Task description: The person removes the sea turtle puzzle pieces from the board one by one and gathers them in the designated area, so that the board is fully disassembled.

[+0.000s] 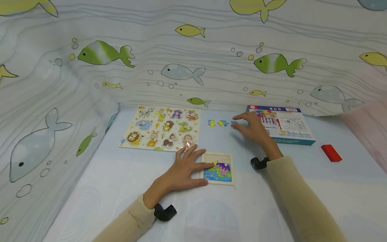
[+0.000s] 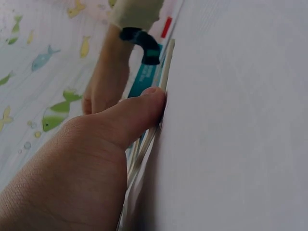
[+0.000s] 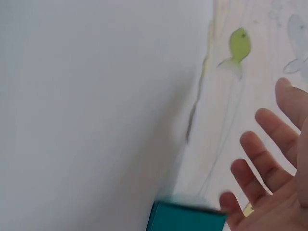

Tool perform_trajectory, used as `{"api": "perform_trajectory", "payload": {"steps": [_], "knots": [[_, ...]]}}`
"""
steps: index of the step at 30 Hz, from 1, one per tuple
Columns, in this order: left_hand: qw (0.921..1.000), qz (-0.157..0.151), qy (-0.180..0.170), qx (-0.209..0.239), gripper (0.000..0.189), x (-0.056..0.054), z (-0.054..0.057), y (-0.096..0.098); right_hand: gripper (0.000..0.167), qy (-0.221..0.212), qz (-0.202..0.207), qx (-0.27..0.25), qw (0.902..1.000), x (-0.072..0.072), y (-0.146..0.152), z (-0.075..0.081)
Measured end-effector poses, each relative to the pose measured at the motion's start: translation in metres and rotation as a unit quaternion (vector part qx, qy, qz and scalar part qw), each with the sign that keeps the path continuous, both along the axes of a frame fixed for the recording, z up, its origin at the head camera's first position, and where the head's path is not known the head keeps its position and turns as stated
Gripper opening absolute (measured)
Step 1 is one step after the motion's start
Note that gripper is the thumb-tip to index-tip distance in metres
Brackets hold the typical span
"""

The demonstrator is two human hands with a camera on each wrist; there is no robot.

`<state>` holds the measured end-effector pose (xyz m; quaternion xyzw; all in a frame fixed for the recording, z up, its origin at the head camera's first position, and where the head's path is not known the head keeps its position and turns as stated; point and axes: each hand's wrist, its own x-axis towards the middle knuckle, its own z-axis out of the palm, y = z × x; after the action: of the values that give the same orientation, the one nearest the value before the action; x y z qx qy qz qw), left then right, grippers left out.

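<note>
A small framed jigsaw puzzle (image 1: 217, 168) lies in front of me, its lower part filled with a blue, green and purple picture and its top strip bare. My left hand (image 1: 185, 169) rests on it with spread fingers, the forefinger over the picture and the thumb (image 2: 144, 106) at the frame's edge. Farther back, loose jigsaw pieces (image 1: 222, 123) stand in a row. At the right end of that row is my right hand (image 1: 253, 127), its thumb and forefinger apart around a blue piece (image 1: 234, 124). In the right wrist view its fingers (image 3: 260, 156) are loosely extended.
A wooden animal peg board (image 1: 157, 126) lies at the back left. Behind my right hand is a flat teal-edged box (image 1: 290, 126), with a red block (image 1: 331, 153) to its right. A fish-printed curtain (image 1: 145, 50) hangs along the back and left.
</note>
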<state>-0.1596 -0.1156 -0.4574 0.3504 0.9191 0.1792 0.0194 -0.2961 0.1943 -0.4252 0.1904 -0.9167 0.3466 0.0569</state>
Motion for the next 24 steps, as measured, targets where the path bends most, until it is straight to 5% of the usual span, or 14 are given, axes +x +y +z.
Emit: {"api": "perform_trajectory", "payload": {"steps": [3, 8, 16, 24], "knots": [[1.0, 0.002, 0.002, 0.003, 0.057, -0.001, 0.001, -0.002, 0.028, -0.036, 0.039, -0.03, 0.9981, 0.019, -0.012, 0.003], [0.9999, 0.002, -0.001, 0.011, 0.055, -0.003, 0.002, -0.002, 0.02, -0.094, 0.125, -0.009, 0.9877, 0.048, -0.028, 0.005], [0.999, 0.003, -0.007, 0.043, 0.047, -0.002, 0.002, -0.004, 0.023, -0.144, 0.214, 0.008, 0.9662, 0.073, -0.039, 0.004], [0.9951, 0.009, -0.026, 0.095, 0.042, -0.001, 0.0, -0.001, 0.027, -0.106, 0.243, 0.077, 0.9612, 0.089, -0.06, 0.002]]}}
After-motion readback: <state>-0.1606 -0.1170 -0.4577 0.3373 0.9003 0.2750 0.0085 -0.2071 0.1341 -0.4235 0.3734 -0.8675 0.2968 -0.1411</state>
